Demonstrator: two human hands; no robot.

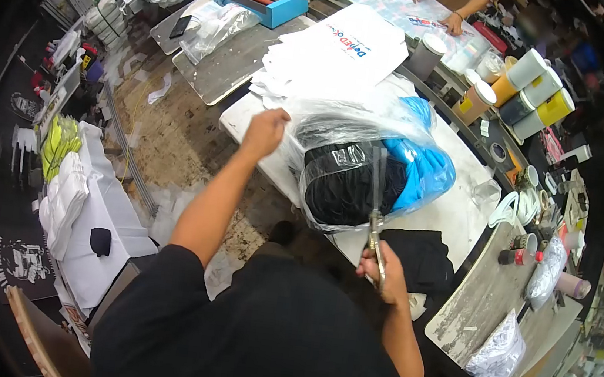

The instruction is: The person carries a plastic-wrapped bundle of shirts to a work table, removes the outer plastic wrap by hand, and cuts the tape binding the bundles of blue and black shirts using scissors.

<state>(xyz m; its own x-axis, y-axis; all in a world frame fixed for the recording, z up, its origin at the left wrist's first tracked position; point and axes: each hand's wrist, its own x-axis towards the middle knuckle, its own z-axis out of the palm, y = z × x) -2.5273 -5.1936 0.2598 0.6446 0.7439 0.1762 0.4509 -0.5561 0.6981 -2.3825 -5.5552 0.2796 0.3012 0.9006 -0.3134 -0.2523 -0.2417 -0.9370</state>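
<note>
A large clear plastic bag (332, 121) lies on the white table in front of me, with black bundled fabric (346, 190) and a blue plastic bundle (423, 174) inside. My left hand (265, 134) is closed on the upper left edge of the clear bag. In my right hand (388, 271) is a pair of metal scissors (373, 234), blades pointing up over the bag's right part, beside the black fabric. Folded black cloth (417, 260) rests just right of the scissors. White printed sheets (344, 48) are piled behind the bag.
A blue machine (260, 1) stands on a board at the back left, near a phone (180, 26). Containers (528, 69) line the right side, before a board (479, 298) with plastic packages. Across the table are another person's hands (451, 23). White cloth (101, 218) lies left.
</note>
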